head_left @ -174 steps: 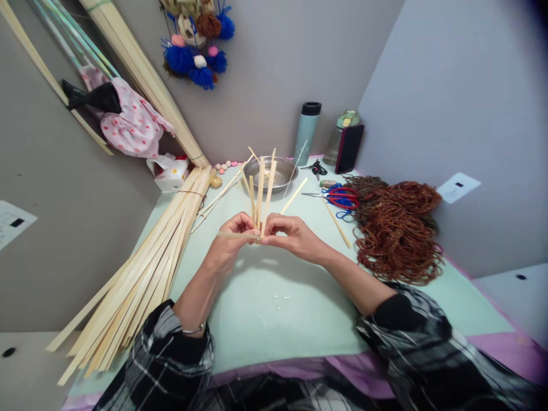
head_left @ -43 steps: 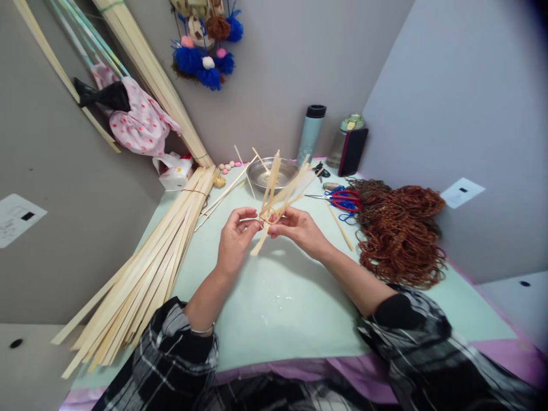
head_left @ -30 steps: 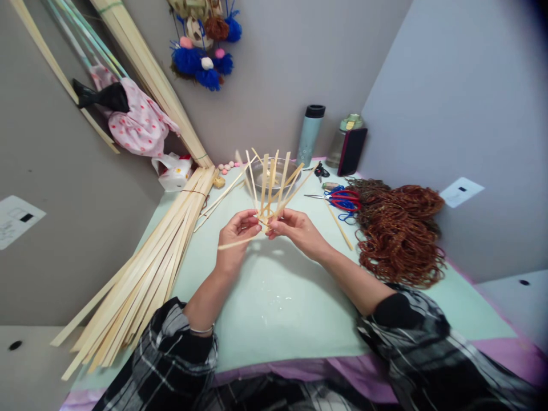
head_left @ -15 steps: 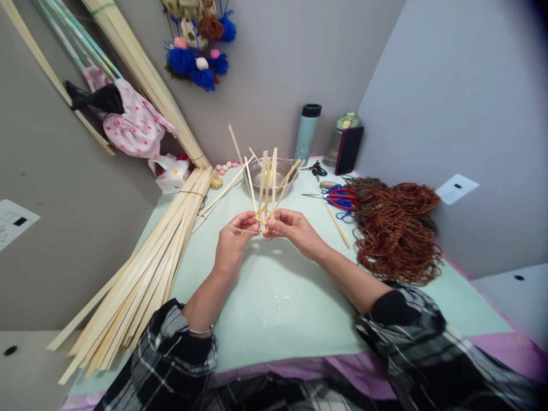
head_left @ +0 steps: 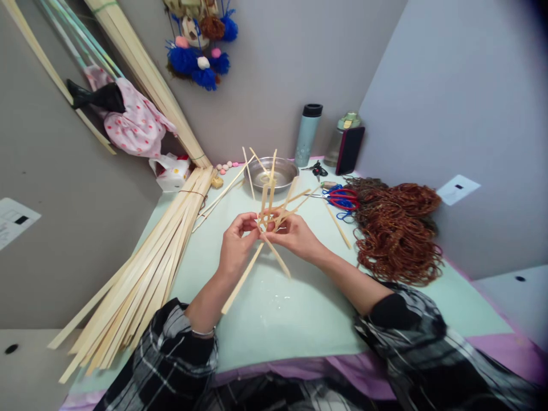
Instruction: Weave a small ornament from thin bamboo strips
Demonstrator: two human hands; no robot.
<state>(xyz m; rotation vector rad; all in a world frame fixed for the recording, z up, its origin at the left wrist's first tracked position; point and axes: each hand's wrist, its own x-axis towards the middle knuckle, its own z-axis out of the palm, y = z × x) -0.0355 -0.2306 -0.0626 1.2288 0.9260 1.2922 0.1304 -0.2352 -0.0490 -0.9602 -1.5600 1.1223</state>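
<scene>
A small woven piece of pale strips (head_left: 273,208) is held above the middle of the table, its loose ends fanning up, to the right and down toward me. My left hand (head_left: 238,242) pinches its left side with thumb and fingers. On the right side, my right hand (head_left: 297,235) grips it between thumb and fingers, the two hands nearly touching. Two strip ends (head_left: 242,278) hang below the hands in an upside-down V. Just behind stands a metal bowl (head_left: 287,174) with something pale inside. The crossing point of the strips is partly hidden by my fingers.
A bundle of long flat strips (head_left: 149,265) lies at the left. Brown cord (head_left: 396,234), red-handled scissors (head_left: 345,198) and black scissors (head_left: 317,169) lie on the right. A blue tumbler (head_left: 308,136), a green-lidded bottle (head_left: 334,149) and a phone (head_left: 350,150) stand at the back.
The woven piece has turned and tilted in my hands. Two strips now point down toward me, and others lean farther right. Both hands stay in nearly the same place.
</scene>
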